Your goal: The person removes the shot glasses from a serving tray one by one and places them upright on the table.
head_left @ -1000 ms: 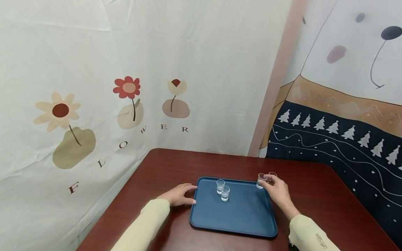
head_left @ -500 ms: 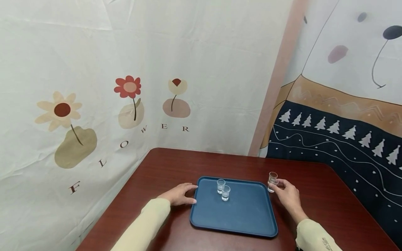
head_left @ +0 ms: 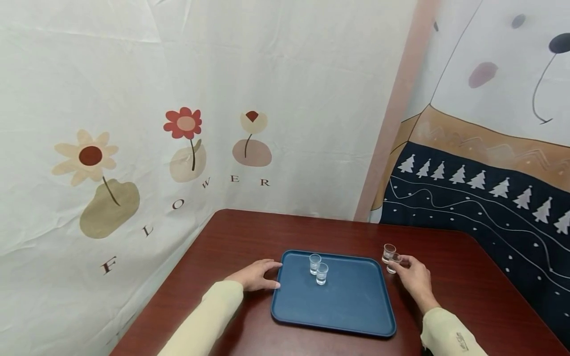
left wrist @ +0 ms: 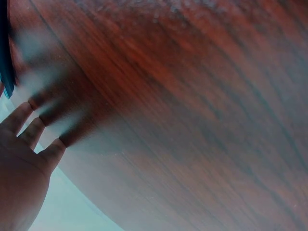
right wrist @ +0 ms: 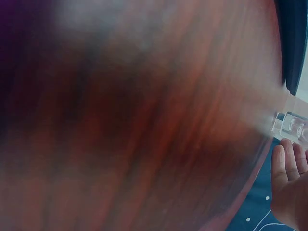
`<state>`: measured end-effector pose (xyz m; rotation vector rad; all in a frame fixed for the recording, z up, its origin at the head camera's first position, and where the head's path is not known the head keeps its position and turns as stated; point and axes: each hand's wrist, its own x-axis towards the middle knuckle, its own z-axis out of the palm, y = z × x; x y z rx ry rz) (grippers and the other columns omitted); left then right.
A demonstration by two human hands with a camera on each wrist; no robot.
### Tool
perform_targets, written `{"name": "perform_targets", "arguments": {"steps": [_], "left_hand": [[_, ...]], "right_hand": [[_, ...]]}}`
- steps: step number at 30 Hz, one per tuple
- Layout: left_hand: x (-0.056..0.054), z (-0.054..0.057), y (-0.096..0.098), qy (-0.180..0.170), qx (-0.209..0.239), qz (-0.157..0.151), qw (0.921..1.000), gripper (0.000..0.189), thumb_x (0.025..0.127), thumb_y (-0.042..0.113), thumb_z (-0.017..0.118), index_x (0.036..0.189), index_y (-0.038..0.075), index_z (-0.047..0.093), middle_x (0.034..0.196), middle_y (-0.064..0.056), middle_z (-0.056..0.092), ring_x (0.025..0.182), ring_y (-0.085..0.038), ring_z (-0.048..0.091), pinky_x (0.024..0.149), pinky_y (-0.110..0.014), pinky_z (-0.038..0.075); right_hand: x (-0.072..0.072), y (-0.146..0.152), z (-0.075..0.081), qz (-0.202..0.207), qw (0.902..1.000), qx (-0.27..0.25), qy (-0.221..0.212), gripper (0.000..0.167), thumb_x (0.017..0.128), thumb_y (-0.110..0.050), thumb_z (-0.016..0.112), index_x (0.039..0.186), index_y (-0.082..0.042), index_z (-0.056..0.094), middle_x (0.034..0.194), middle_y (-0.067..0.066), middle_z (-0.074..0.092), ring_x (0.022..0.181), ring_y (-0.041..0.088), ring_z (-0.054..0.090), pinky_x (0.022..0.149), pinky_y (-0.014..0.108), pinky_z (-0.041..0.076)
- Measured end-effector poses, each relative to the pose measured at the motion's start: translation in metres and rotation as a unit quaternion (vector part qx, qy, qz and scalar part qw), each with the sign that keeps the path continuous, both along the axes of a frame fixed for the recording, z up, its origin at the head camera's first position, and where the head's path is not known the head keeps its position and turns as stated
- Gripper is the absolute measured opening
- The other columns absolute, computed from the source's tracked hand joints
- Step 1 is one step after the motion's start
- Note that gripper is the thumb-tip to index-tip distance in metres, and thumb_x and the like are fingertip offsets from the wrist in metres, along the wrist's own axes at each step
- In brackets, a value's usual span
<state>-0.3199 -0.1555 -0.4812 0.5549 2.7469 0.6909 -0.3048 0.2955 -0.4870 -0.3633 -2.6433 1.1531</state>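
My right hand (head_left: pixel 415 280) pinches a small clear shot glass (head_left: pixel 394 263) just off the right side of the blue tray (head_left: pixel 334 306). Right behind it stands another shot glass (head_left: pixel 389 253), close enough that the two overlap in the head view. On the tray, towards the back left, a shot glass (head_left: pixel 314 264) and a nearer shot glass (head_left: pixel 321 274) stand upright side by side. My left hand (head_left: pixel 255 276) rests at the tray's left rim with its fingers extended. In the right wrist view, clear glass (right wrist: pixel 293 126) shows beyond my fingertips at the edge.
A dark red wooden table (head_left: pixel 249 237) lies under the tray. Behind it hangs a white cloth (head_left: pixel 311 99) printed with flowers, and a patterned navy cloth (head_left: pixel 445 207) hangs along the right.
My right hand has moved right, carrying a shot glass from over the tray's back right corner to beside the glass outside it. My left hand stays at the rim.
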Motion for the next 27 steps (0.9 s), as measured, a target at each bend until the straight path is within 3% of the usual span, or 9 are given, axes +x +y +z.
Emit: {"name": "perform_targets", "arguments": {"steps": [15,27], "left_hand": [[-0.003,-0.002,0.0,0.003,0.002,-0.002,1.0,0.068,0.088,0.044,0.074,0.146,0.018,0.051,0.156,-0.016,0.041,0.145,-0.035,0.037,0.114,-0.056,0.037],[-0.002,-0.001,0.001,-0.003,0.0,0.005,1.0,0.067,0.088,0.044,0.074,0.146,0.019,0.052,0.156,-0.016,0.041,0.145,-0.035,0.037,0.115,-0.056,0.037]], "right_hand": [[-0.003,0.004,-0.002,0.041,0.998,0.022,-0.044,0.059,0.095,-0.031,0.065,0.135,0.009,0.051,0.124,0.032,0.061,0.11,0.043,0.058,0.095,0.056,0.047],[0.014,0.01,0.01,0.015,0.9994,-0.009,-0.031,0.067,0.095,-0.039,0.064,0.142,0.006,0.047,0.13,0.029,0.061,0.119,0.043,0.056,0.099,0.055,0.046]]}}
